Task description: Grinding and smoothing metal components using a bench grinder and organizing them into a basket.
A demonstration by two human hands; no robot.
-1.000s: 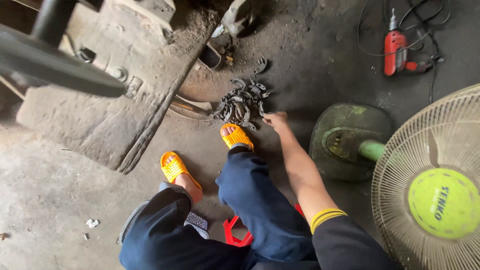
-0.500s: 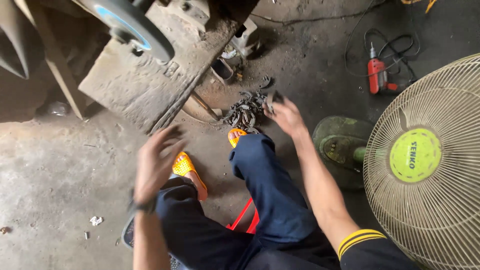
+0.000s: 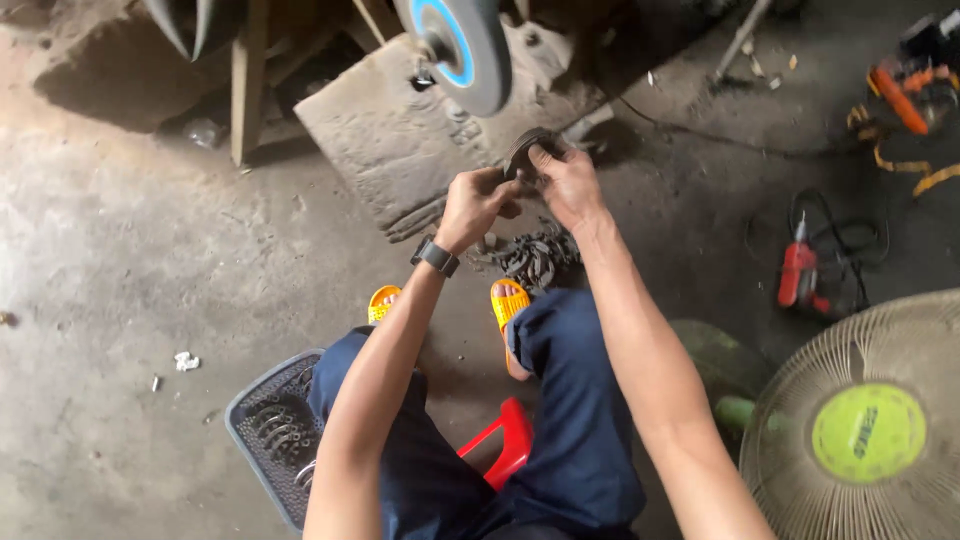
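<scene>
Both of my hands are raised in front of me and hold one small dark curved metal piece [image 3: 524, 150] between them. My left hand [image 3: 476, 203], with a black watch on the wrist, grips its near end. My right hand [image 3: 563, 183] pinches its upper end. The piece sits just below a round grinding wheel [image 3: 470, 45] with a blue face, apart from it. Below my hands a pile of dark metal pieces [image 3: 533, 257] lies on the floor by my orange sandals [image 3: 509, 303].
The wheel stands over a grey slab [image 3: 400, 140]. A grey basket [image 3: 268, 436] with metal parts is at my left knee, a red stool [image 3: 505, 450] under me. A fan [image 3: 860, 430] is at the lower right, a red power tool [image 3: 800, 272] with cable beyond it.
My right hand left the pile on the floor and rose with a metal piece. My left hand came up to meet it. The view tilted up toward the grinding wheel.
</scene>
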